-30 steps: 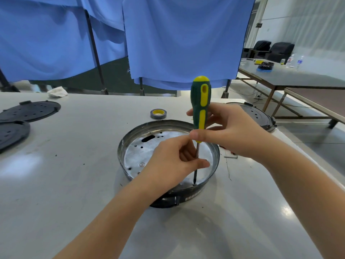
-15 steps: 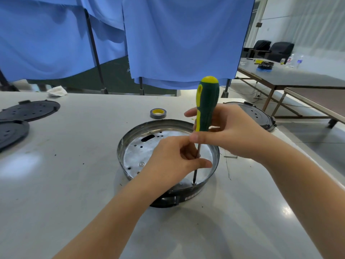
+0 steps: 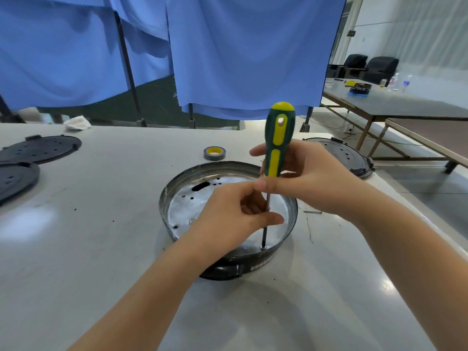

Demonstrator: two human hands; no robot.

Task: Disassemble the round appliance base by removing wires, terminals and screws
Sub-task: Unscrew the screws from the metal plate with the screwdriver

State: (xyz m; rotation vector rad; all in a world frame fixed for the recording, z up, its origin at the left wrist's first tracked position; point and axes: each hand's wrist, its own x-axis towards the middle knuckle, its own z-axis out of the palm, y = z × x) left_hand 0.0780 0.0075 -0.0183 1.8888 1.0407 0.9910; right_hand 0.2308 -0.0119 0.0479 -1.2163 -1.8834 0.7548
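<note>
Where the white table spreads under both forearms, blue cloths hang on dark poles far beyond the fingertips. On the table, straight below the fingers, sits the round base, a dark shallow pan with a bright perforated metal floor and a black plastic part at its near edge. The right hand has its fingers and thumb curled round the lower half of the screwdriver handle, green with yellow inlays, which stands almost upright. The left hand pinches the thin shaft between thumb and curled fingers, just under the right thumb. Below the left thumb the shaft runs down to the pan floor, and its tip rests on a screw close to the near wall.

Left of the left hand, well apart, lie two black discs: one disc farther back and a second disc nearer the table edge. Behind the right hand a third black disc shows past the knuckles. Beyond the fingers of both hands lies a roll of tape, grey with a yellow core, near the far rim of the pan. Just right of the pan, under the right wrist, lies a small metal pin, and a thin wire lies beside it.
</note>
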